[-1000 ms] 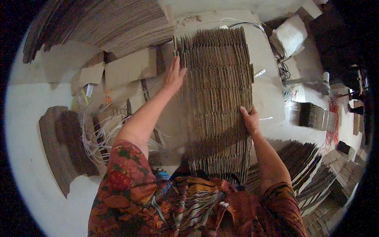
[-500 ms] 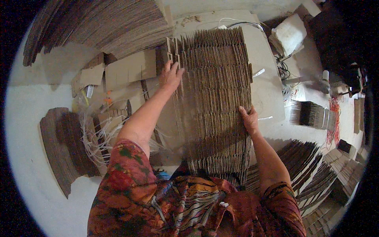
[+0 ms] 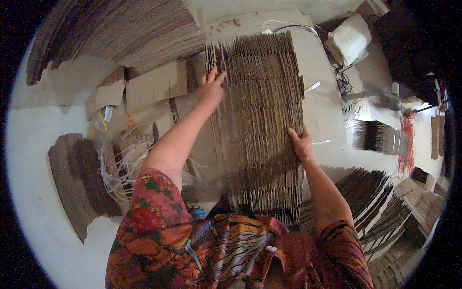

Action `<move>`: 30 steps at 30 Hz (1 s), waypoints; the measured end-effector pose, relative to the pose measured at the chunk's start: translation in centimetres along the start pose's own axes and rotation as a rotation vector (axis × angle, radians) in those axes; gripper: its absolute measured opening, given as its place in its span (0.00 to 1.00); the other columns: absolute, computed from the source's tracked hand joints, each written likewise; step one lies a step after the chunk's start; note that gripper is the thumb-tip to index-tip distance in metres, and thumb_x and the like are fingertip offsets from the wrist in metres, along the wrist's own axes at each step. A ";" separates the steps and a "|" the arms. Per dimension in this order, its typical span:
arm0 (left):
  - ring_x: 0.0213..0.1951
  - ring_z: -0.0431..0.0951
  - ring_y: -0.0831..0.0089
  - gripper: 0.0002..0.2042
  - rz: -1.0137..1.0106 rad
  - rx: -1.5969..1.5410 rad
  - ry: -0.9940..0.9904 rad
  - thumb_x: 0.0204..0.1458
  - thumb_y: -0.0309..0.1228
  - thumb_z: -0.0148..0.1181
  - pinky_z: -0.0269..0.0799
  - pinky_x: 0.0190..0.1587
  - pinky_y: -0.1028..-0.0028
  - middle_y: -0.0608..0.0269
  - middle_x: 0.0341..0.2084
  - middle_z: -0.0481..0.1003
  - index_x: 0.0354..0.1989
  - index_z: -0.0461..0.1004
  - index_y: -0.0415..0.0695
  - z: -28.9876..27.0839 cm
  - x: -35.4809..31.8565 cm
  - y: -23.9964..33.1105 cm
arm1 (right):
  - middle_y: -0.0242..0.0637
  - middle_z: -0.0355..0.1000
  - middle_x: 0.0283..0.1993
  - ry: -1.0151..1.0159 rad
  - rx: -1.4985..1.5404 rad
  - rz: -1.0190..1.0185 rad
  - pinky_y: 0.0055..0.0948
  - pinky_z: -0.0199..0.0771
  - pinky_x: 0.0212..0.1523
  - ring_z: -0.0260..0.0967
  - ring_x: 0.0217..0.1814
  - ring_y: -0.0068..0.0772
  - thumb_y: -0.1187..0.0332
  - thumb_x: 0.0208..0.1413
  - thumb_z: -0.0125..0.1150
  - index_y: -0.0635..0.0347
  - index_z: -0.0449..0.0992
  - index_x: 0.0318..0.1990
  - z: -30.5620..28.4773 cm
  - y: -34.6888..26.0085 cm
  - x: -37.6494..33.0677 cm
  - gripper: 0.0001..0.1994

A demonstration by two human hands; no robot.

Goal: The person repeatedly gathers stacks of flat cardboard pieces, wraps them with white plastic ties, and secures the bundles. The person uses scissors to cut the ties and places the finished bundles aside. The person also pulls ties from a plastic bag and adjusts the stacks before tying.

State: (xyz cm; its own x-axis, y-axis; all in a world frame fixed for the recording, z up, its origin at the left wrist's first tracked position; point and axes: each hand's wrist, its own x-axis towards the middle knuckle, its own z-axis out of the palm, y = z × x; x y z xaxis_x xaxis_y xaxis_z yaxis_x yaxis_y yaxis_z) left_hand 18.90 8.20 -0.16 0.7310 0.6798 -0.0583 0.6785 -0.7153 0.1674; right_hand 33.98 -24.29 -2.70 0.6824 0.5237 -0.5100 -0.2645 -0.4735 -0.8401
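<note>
A long row of brown slotted cardboard partitions point(image 3: 262, 111) stands on edge in front of me, its ridged upper edges facing up. My left hand point(image 3: 211, 89) is at the row's left side, fingers spread and touching the outermost sheets, which are looser and blurred. Against the right side rests my right hand point(image 3: 301, 143), with its thumb on the upper edge and the forefinger apart from it. The lower fingers of that hand are hidden. The row lies between both hands, its near end close to my shirt.
A large stack of cardboard sheets point(image 3: 120, 33) fills the far left. White plastic straps point(image 3: 118, 161) tangle beside another stack point(image 3: 77, 178) at left. More partitions point(image 3: 365, 197) stand at near right. A white bag point(image 3: 349, 41), cables point(image 3: 342, 82) and red cord point(image 3: 408, 139) lie to the right.
My left hand has edged slightly right relative to the surroundings, and the loose sheets at the left end sit closer to the row. My right hand stays against the right side.
</note>
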 end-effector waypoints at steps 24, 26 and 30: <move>0.64 0.40 0.59 0.27 -0.074 0.064 -0.111 0.45 0.34 0.51 0.30 0.59 0.44 0.67 0.64 0.40 0.57 0.58 0.59 -1.4 1.3 3.1 | 0.43 0.73 0.36 0.031 -0.038 -0.098 0.30 0.70 0.39 0.72 0.37 0.33 0.58 0.45 0.62 0.63 0.66 0.47 0.1 -0.2 -0.3 0.24; 0.64 0.40 0.59 0.26 -0.105 0.011 -0.098 0.46 0.36 0.52 0.31 0.59 0.44 0.67 0.64 0.40 0.57 0.59 0.58 -1.2 1.5 3.2 | 0.43 0.73 0.36 0.030 -0.057 -0.080 0.30 0.70 0.39 0.72 0.37 0.34 0.57 0.45 0.62 0.64 0.66 0.48 0.1 0.0 -0.1 0.26; 0.64 0.41 0.60 0.27 -0.116 -0.041 -0.080 0.46 0.42 0.54 0.33 0.58 0.44 0.65 0.63 0.41 0.56 0.59 0.54 -1.6 1.7 4.4 | 0.44 0.73 0.36 0.038 -0.065 -0.092 0.31 0.70 0.38 0.72 0.36 0.34 0.56 0.44 0.62 0.64 0.66 0.48 -0.1 1.5 0.6 0.27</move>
State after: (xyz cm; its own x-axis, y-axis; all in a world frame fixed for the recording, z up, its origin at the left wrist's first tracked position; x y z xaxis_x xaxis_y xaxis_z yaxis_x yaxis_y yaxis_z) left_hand 23.07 6.47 2.06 0.6525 0.7412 -0.1576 0.7564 -0.6244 0.1949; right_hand 34.04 -24.77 -4.22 0.7277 0.5401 -0.4226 -0.1557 -0.4700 -0.8688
